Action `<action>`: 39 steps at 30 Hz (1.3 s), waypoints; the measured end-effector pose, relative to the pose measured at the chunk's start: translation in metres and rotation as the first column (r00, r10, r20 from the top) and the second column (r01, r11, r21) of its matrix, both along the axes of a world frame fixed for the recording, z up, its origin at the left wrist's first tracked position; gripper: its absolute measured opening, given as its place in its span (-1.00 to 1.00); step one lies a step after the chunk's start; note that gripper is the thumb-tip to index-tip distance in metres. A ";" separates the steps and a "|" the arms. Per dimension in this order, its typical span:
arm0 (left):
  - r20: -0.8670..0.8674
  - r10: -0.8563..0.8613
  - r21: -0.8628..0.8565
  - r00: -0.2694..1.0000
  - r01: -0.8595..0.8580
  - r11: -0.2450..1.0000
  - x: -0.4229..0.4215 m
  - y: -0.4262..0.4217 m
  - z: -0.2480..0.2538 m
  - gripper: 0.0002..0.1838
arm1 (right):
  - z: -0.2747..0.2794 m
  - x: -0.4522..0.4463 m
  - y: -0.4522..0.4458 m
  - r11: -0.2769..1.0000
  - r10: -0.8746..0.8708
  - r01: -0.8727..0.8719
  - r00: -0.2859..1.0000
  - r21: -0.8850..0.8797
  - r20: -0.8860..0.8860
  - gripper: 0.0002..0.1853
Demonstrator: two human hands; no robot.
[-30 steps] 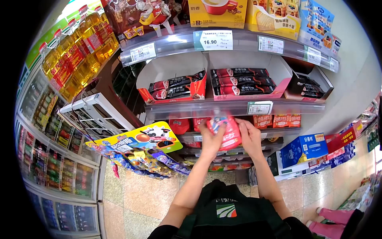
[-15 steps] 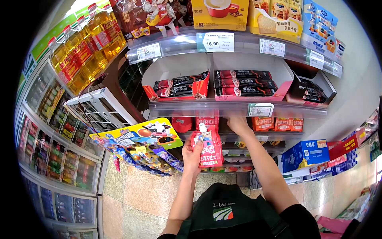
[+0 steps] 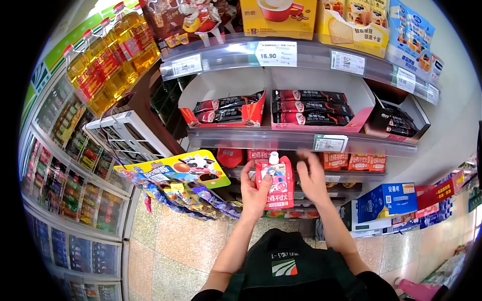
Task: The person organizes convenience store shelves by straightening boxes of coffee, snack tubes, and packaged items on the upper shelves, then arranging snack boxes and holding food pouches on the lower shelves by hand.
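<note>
A red spouted pouch [image 3: 279, 188] with a white cap stands upright in front of the lower shelf. My left hand [image 3: 256, 188] grips it from the left, thumb across its front. To the right of the pouch is my right hand [image 3: 312, 175], its fingers apart and holding nothing, slightly blurred. Behind both hands, more red packs [image 3: 335, 160] sit on the lower shelf, partly hidden by the shelf above. A rounded red pack [image 3: 230, 157] lies at that shelf's left end.
Above are open boxes of black stick packs [image 3: 312, 108] behind a shelf edge [image 3: 226, 136]. A hanging candy rack with a yellow card [image 3: 173, 170] juts out at left, near oil bottles [image 3: 95, 75]. At right stands a blue carton [image 3: 386, 201].
My right hand has come back out from the lower shelf toward the pouch, with its fingers apart. My left hand has shifted a little right with the pouch.
</note>
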State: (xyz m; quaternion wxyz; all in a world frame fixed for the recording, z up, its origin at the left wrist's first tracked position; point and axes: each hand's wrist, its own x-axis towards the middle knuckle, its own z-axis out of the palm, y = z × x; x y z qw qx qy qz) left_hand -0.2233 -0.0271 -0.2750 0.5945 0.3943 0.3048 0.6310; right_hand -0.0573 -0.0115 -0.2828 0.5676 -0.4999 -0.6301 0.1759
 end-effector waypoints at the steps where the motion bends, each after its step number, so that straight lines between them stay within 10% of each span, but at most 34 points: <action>1: -0.095 0.075 0.042 0.993 -0.072 0.997 0.007 -0.003 -0.002 -0.41 | 0.003 -0.009 -0.016 0.988 0.091 -0.114 0.976 -0.108 -0.199 -0.59; 7: -0.393 0.514 0.501 0.762 -0.290 0.815 0.050 -0.016 -0.011 -0.71 | 0.002 -0.026 -0.043 0.996 -0.076 0.091 0.901 0.015 -0.428 -0.68; 11: -0.442 0.261 0.141 0.858 -0.221 0.965 0.051 -0.018 0.010 -0.71 | -0.014 -0.021 -0.052 0.992 -0.094 0.124 0.892 0.039 -0.442 -0.81; 23: -0.219 0.551 0.435 0.805 -0.425 0.794 0.059 -0.009 -0.001 -0.76 | -0.014 -0.018 -0.055 0.981 -0.113 0.156 0.940 0.112 -0.323 -0.92; 25: 0.014 0.236 0.092 0.972 -0.236 0.967 0.054 -0.011 0.002 -0.79 | -0.009 -0.018 -0.057 0.976 -0.124 0.173 0.943 0.134 -0.309 -0.92; 29: -0.272 0.272 0.467 0.923 -0.120 0.876 0.042 0.003 -0.009 -0.85 | 0.013 -0.002 -0.053 0.992 -0.124 0.120 0.973 -0.032 -0.196 -0.89; 33: -0.201 0.036 0.331 0.979 0.033 0.943 0.041 -0.004 0.005 -0.90 | 0.014 -0.002 -0.045 0.994 -0.108 0.105 0.969 -0.023 -0.224 -0.87; 35: -0.265 -0.008 0.304 0.964 0.091 0.948 0.043 -0.009 -0.016 -0.63 | 0.016 -0.007 -0.039 0.997 -0.079 0.077 0.841 -0.025 -0.536 -0.86; 39: -0.437 0.160 0.351 0.885 0.004 0.936 0.045 -0.016 -0.027 -0.38 | 0.012 0.005 -0.031 0.983 0.012 -0.105 0.857 -0.151 -0.516 -0.84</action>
